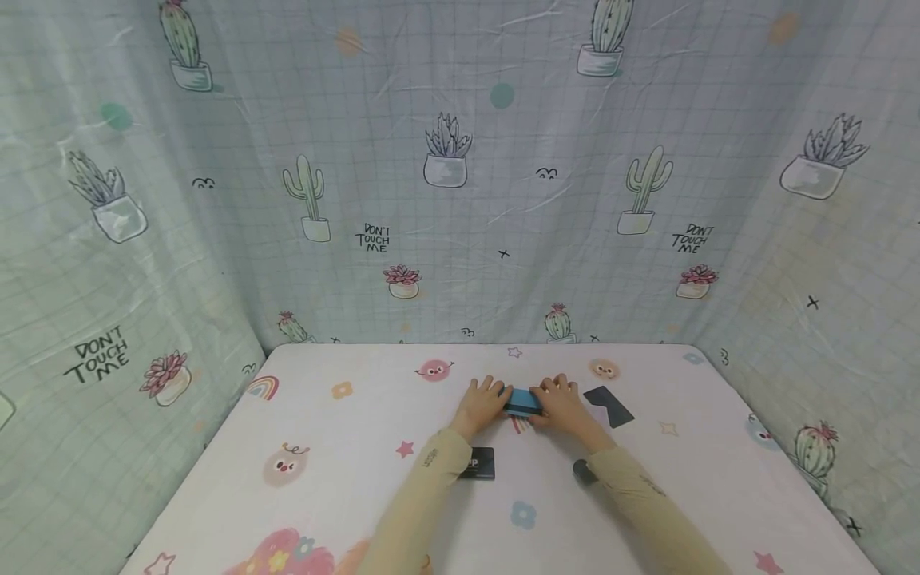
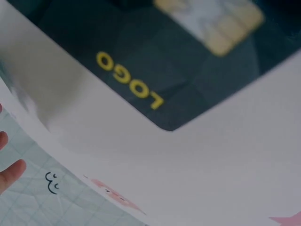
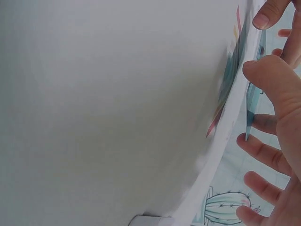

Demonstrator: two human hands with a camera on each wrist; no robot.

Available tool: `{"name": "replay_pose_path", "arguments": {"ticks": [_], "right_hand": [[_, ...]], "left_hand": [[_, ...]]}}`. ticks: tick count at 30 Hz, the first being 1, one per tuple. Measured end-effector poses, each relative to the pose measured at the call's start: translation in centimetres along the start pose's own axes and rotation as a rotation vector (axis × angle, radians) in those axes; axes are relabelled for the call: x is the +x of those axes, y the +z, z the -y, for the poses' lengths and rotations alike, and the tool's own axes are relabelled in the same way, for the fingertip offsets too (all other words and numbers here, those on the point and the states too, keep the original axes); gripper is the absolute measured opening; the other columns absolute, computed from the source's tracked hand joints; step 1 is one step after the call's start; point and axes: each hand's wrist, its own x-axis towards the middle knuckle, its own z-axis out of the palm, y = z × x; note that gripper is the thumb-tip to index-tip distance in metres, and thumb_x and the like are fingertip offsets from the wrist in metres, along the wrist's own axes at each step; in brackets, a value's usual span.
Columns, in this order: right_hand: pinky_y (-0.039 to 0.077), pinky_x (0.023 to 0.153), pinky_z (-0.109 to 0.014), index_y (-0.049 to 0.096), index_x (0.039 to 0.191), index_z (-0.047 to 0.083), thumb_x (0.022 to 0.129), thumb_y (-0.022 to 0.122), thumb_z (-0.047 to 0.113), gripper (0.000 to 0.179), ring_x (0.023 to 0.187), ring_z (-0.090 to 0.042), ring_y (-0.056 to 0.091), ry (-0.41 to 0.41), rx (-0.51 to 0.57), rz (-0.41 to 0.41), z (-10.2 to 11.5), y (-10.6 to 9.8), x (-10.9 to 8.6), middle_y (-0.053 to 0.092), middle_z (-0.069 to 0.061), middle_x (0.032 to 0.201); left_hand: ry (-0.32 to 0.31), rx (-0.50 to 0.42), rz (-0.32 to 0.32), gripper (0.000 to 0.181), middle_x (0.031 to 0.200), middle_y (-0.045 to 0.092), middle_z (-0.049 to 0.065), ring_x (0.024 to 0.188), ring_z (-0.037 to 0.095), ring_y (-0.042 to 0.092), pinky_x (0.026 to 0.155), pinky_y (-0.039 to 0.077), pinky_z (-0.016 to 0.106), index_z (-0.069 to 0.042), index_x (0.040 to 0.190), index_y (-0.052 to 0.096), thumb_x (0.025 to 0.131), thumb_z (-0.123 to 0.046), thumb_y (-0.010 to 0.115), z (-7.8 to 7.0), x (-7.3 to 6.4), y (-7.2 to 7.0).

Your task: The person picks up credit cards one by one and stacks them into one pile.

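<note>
Over the far middle of the table, a blue card point(image 1: 523, 399) with a dark stripe is held between both hands. My left hand point(image 1: 483, 406) pinches its left end, and my right hand point(image 1: 565, 407) pinches its right end. Seen nearly edge-on in the right wrist view, the blue card point(image 3: 254, 101) lies between the right hand's point(image 3: 282, 141) thumb and fingers; the left thumb point(image 3: 268, 16) is at the other end. The left wrist view catches only a few left fingertips point(image 2: 11, 175) at its edge.
A dark card point(image 2: 127, 80) with yellow LOGO lettering and a gold chip lies beneath the left wrist; the head view shows a dark card point(image 1: 485, 463) by the left sleeve. Dark flat pieces point(image 1: 611, 406) lie right of the right hand. A small dark object point(image 1: 584, 471) sits by the right sleeve.
</note>
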Motion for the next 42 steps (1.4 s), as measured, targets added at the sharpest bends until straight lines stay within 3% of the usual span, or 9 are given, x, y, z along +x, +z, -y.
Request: {"name": "replay_pose_path", "arguments": {"ticks": [16, 22, 33, 42], "right_hand": [[0.036, 0.071, -0.045, 0.059, 0.110, 0.007, 0.070, 0.071, 0.039, 0.052, 0.090, -0.029, 0.041, 0.008, 0.017, 0.010, 0.3, -0.7, -0.5, 0.054, -0.010, 0.096], [0.036, 0.069, -0.045, 0.059, 0.109, 0.007, 0.070, 0.071, 0.039, 0.051, 0.088, -0.030, 0.041, -0.038, -0.005, -0.045, 0.4, -0.8, -0.8, 0.054, -0.009, 0.094], [0.037, 0.069, -0.046, 0.060, 0.109, 0.009, 0.071, 0.068, 0.042, 0.050, 0.089, -0.030, 0.042, -0.097, -0.036, -0.103, 0.5, -1.2, -0.9, 0.054, -0.008, 0.094], [0.038, 0.066, -0.044, 0.061, 0.106, 0.011, 0.069, 0.070, 0.043, 0.050, 0.087, -0.029, 0.044, -0.101, -0.067, -0.138, 0.8, -1.6, -1.3, 0.054, -0.006, 0.092]], "left_hand": [[0.028, 0.012, -0.075, 0.053, 0.122, 0.050, -0.005, 0.113, 0.017, 0.046, 0.090, 0.042, 0.036, -0.024, 0.131, 0.042, 0.085, -0.049, 0.046, 0.1, -0.7, -0.2], [0.046, 0.052, -0.144, 0.051, 0.119, 0.052, -0.006, 0.110, 0.016, 0.047, 0.087, 0.044, 0.035, -0.025, 0.129, 0.045, 0.084, -0.049, 0.047, 0.5, -1.1, -0.5], [0.073, 0.076, -0.182, 0.051, 0.117, 0.053, -0.006, 0.110, 0.015, 0.047, 0.088, 0.043, 0.035, -0.024, 0.129, 0.045, 0.085, -0.050, 0.043, 1.1, -1.5, -0.7], [0.105, 0.080, -0.253, 0.049, 0.111, 0.055, -0.005, 0.104, 0.015, 0.049, 0.085, 0.045, 0.034, -0.021, 0.125, 0.049, 0.085, -0.049, 0.045, 1.0, -2.1, -0.5]]}}
